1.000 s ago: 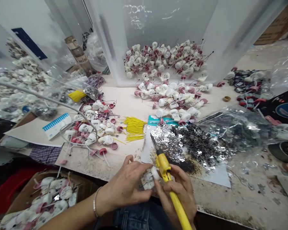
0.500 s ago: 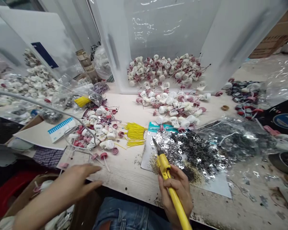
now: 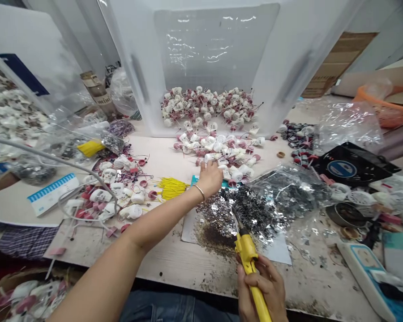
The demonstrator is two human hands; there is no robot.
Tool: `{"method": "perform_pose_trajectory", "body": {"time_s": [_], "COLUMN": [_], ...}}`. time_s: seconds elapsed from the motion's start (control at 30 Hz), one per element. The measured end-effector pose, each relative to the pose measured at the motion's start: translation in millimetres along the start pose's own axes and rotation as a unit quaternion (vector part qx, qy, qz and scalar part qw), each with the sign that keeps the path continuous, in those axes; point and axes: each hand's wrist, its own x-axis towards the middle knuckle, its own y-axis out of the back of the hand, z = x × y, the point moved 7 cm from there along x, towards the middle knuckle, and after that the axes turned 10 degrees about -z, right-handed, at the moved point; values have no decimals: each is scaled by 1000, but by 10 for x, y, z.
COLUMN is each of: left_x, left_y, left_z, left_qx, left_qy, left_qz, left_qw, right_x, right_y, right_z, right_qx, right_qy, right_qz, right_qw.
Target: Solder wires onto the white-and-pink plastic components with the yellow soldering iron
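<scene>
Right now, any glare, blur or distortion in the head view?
Head view: sharp at centre, left hand and soldering iron crisp; glare streaks on the clear bin and the plastic bag; wide-angle bends the edges; even light, soft shadows.

Iron point(image 3: 246, 255): yellow handle, dark collar, thin dark metal tip. I see it in my right hand point(image 3: 262, 290), fist closed round the lower handle, at the worktop's near edge, right of middle. It tilts, tip pointing away toward the far edge and slightly left, over the near rim of the metal bits point(image 3: 255, 205).

Parts point(image 3: 221, 150): small white housings with pink caps and thin wire leads, loose in a heap mid-worktop toward the far edge. My left hand point(image 3: 208, 178) rests on the heap's near side, fingertips on one white part point(image 3: 210, 157). Cannot tell whether it is gripped.
</scene>
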Motion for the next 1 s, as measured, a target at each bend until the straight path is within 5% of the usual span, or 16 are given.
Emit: {"method": "perform_pose_trajectory", "body": {"time_s": [0.2, 0.37, 0.47, 0.57, 0.67, 0.73, 0.83, 0.93, 0.97, 1.0], "left_x": [-153, -909, -1464, -1892, -2136, -2228, -2284, -2178, -2148, -2154], "left_y": [377, 637, 520, 375, 277, 247, 209, 41, -106, -302], "left_z": [-303, -118, 106, 233, 259, 253, 229, 40, -63, -151], "left_qx": [-82, -195, -172, -102, -49, -25, -34, -227, -334, -450], "left_qy": [-5, -198, -309, -368, -406, -421, -405, -259, -175, -86], "left_qz": [26, 83, 82, 115, 136, 149, 138, 16, -53, -128], "left_qw": [996, 957, 932, 917, 902, 894, 903, 939, 925, 880], "right_x": [35, 181, 193, 56, -104, -147, -129, -76, -61, -48], "right_y": [46, -23, -274, -597, -767, -791, -783, -754, -742, -727], "right_z": [121, 246, 339, 330, 250, 217, 210, 217, 215, 214], "right_qx": [53, 185, 322, 441, 523, 549, 546, 500, 478, 452], "right_qy": [-46, -143, -253, -362, -424, -441, -440, -397, -375, -352], "right_qz": [8, 30, -3, -77, -105, -102, -120, -165, -178, -185], "right_qw": [998, 972, 912, 818, 732, 702, 703, 752, 774, 798]}}
